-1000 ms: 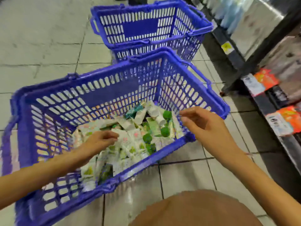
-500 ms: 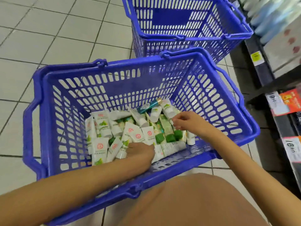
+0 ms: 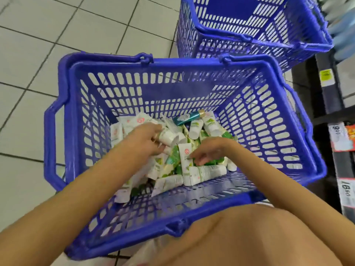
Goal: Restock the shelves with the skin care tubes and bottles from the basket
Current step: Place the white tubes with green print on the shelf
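Observation:
A blue plastic basket [image 3: 63,104] stands on the tiled floor and holds a heap of white and green skin care tubes [image 3: 203,172]. One teal tube [image 3: 187,118] lies at the far side of the heap. My left hand [image 3: 146,143] is down in the pile with its fingers curled around a white tube [image 3: 167,136]. My right hand [image 3: 208,150] reaches in beside it, fingers spread, fingertips touching a white tube with a red logo [image 3: 185,156]. Both forearms cross the basket's near rim.
A second blue basket [image 3: 255,39] stands just behind, near the shelf. Dark shelving [image 3: 326,96] with price tags [image 3: 347,191] runs along the right edge. My knee [image 3: 249,237] fills the bottom of the view. Grey floor tiles lie to the left.
The view has dropped closer over the basket. My left hand moved forward into the pile and closed on a white tube; my right hand shifted left and down onto the tubes.

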The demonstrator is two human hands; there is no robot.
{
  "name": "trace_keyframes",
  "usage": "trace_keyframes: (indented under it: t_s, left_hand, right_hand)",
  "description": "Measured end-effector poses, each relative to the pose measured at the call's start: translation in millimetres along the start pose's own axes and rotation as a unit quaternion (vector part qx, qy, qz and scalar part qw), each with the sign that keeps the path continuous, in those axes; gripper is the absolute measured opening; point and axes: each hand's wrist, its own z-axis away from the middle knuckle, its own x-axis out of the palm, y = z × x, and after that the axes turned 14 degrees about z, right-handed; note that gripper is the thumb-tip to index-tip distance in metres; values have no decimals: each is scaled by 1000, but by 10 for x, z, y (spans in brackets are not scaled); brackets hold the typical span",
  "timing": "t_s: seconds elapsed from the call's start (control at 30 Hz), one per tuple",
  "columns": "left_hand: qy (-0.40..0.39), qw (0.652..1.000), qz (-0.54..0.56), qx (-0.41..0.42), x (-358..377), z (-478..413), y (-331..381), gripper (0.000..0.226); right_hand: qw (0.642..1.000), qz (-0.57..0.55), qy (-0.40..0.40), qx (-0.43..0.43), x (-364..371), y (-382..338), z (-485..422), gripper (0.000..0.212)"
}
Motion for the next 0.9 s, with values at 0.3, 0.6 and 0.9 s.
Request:
trace_keyframes:
  t_s: [0.3, 0.6, 0.9]
  left_hand:
    - [-53, 991, -66, -105, 129, 26, 54, 37]
    - [-192, 935, -267, 131, 221, 241, -156, 44]
    - [-499, 735, -425, 174, 905, 1203, -1377, 27]
  right_hand:
    - [963, 217, 148, -54, 538, -88, -203, 26]
    - [916, -240, 290, -138, 243, -112, 232, 37]
    - [623, -624, 353, -314, 268, 1332, 1850, 7]
